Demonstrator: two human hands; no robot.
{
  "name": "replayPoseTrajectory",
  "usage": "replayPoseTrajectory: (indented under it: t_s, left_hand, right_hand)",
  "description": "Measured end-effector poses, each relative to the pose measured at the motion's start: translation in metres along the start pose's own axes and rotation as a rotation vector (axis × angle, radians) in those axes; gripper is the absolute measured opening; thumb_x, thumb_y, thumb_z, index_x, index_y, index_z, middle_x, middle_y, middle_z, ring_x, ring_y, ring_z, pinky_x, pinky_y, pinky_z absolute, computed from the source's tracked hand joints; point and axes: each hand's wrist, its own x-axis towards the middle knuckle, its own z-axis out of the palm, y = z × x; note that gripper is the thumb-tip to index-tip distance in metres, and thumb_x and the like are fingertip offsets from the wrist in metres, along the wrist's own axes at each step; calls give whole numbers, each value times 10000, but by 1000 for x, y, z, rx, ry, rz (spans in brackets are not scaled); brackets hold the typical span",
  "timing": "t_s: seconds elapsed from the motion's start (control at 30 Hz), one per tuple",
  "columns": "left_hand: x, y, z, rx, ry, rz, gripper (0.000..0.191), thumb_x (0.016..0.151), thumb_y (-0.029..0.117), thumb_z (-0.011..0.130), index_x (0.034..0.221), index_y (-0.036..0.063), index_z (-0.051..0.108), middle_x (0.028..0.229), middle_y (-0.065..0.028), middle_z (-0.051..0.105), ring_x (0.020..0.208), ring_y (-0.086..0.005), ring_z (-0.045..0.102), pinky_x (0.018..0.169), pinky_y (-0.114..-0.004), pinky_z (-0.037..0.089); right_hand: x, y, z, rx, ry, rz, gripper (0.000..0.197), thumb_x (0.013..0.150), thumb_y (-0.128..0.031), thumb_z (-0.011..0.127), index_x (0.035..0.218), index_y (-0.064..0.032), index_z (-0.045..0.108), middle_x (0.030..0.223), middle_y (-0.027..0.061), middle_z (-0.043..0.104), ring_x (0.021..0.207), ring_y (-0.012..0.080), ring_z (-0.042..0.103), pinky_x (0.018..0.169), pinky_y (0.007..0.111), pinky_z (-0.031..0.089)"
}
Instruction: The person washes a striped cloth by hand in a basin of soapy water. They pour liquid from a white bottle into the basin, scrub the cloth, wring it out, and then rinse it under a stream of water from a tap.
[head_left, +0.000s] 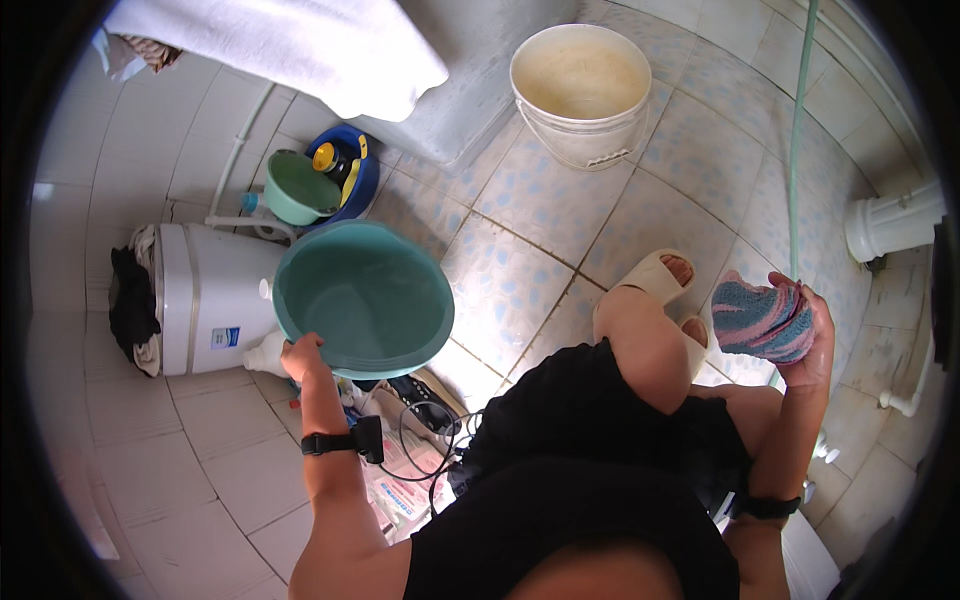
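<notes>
My left hand grips the near rim of a teal plastic basin, which is tilted so that its inside faces me. No contents show in the basin. Over on the right, my right hand holds a folded cloth with blue-grey and pink stripes. The fingers of that hand are partly hidden behind the cloth. Each forearm wears a black strap, and a dark cable runs from the device on the left one.
A cream bucket stands on the tiled floor. By the left wall are a white lidded bin, a blue basin and a green basin. A green hose hangs at right. Black shoes lie below the teal basin.
</notes>
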Motion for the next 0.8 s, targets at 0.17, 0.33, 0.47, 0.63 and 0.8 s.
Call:
replayPoseTrajectory:
  t_s: [0.17, 0.33, 0.47, 0.63, 0.8]
  left_hand:
    - [30, 22, 35, 161, 66, 95, 347, 447, 142, 581, 777, 37, 591, 774, -153, 599, 735, -323, 566, 656, -377, 443]
    - [58, 42, 55, 230, 81, 202, 394, 458, 174, 581, 833, 52, 585, 807, -144, 597, 741, -322, 560, 683, -369, 431]
    - [30, 67, 65, 145, 85, 339, 319, 459, 135, 570, 739, -16, 545, 758, -176, 588, 692, -332, 554, 634, -372, 430]
    - [39, 57, 57, 116, 66, 371, 293, 464, 114, 568, 718, -25, 521, 674, -157, 569, 594, -292, 523, 551, -351, 420]
    - [-11, 49, 38, -8, -72, 288, 298, 455, 44, 546, 741, -35, 514, 664, -124, 545, 586, -265, 506, 538, -337, 417]
  right_hand:
    - [1, 1, -7, 35, 56, -1, 429, 755, -278, 495, 1016, 63, 498, 872, 176, 578, 802, 255, 559, 760, 328, 441]
    - [-4, 1, -9, 34, 127, -4, 424, 747, -284, 510, 1002, 54, 511, 852, 152, 577, 788, 237, 554, 748, 321, 441]
    - [3, 4, -24, 20, 155, -26, 413, 751, -286, 504, 982, 56, 523, 842, 141, 578, 785, 230, 551, 751, 318, 438]
    - [-3, -2, -24, 38, 109, -59, 364, 724, -272, 543, 932, 27, 558, 810, 104, 573, 755, 210, 547, 726, 311, 443]
    - [-14, -4, -43, 297, 160, -95, 238, 714, -264, 585, 843, -65, 575, 795, 56, 589, 743, 184, 555, 696, 313, 448]
